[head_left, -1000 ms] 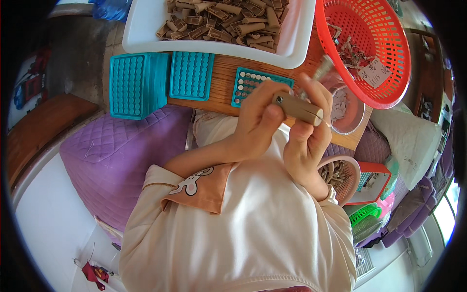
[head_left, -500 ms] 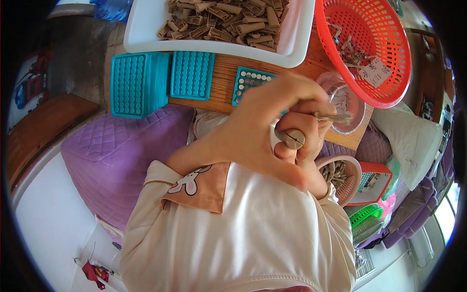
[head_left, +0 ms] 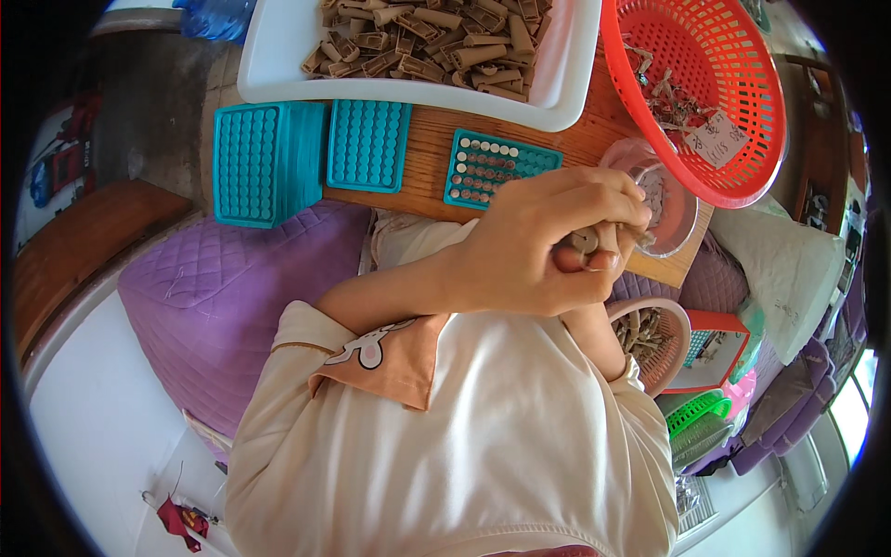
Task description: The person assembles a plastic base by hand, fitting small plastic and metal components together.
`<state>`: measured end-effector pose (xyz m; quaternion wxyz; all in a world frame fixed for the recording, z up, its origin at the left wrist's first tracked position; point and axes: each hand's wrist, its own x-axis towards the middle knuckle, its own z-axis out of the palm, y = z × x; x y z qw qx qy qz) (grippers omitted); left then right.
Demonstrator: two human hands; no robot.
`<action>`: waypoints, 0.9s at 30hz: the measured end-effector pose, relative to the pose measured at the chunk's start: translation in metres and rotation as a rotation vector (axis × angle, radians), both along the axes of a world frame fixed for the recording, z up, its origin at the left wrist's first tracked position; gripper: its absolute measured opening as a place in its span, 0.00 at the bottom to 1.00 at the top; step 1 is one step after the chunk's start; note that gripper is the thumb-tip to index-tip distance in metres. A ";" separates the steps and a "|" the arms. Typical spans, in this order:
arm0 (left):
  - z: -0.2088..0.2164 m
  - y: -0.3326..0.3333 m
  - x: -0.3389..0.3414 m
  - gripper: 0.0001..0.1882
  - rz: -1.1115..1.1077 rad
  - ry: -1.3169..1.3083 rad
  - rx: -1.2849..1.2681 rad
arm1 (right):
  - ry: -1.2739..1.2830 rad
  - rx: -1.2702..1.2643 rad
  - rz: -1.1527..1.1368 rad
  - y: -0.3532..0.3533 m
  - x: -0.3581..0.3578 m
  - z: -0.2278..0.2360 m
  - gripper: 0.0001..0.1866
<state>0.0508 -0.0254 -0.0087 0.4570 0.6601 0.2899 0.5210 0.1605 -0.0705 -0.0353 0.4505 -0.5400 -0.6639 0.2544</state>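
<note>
My left hand (head_left: 543,237) is curled over my right hand (head_left: 605,263), its fingers folded across the top. My right hand is closed round a tan cylindrical piece (head_left: 585,240), whose round end with a slit faces me. A tuft of thin beige strands (head_left: 644,238) pokes out at the far side of the fingers. Whatever lies under my left fingers is hidden. Just beyond my hands, a teal tray (head_left: 538,163) lies on the table with rows of small round pieces in part of its pits.
A white tub (head_left: 278,79) of brown plastic casings stands at the back. Stacked teal trays (head_left: 297,162) and another teal tray (head_left: 368,144) sit left. A red basket (head_left: 756,139), a clear bowl (head_left: 685,223) and a pink basket (head_left: 677,348) are at right.
My left hand has closed in from a spread grip and folded over my right. Both hands have shifted slightly right, and the tan piece is now more covered.
</note>
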 end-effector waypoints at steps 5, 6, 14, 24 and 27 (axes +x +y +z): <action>-0.006 0.005 0.001 0.36 -0.284 0.098 -0.213 | -0.062 -0.031 -0.081 -0.014 0.027 -0.002 0.19; -0.003 0.009 -0.006 0.38 -0.377 0.188 -0.154 | -0.137 -0.029 -0.120 -0.021 0.045 -0.006 0.23; 0.009 0.088 -0.060 0.14 -0.274 0.710 -0.180 | -0.790 -0.699 -0.593 -0.127 0.185 -0.038 0.10; 0.001 0.189 -0.006 0.28 -0.060 1.507 -0.376 | -0.705 -0.785 -0.257 -0.057 0.185 0.066 0.15; -0.031 0.179 -0.011 0.24 0.116 1.413 -0.124 | -0.646 -0.424 -0.151 -0.001 0.171 0.066 0.13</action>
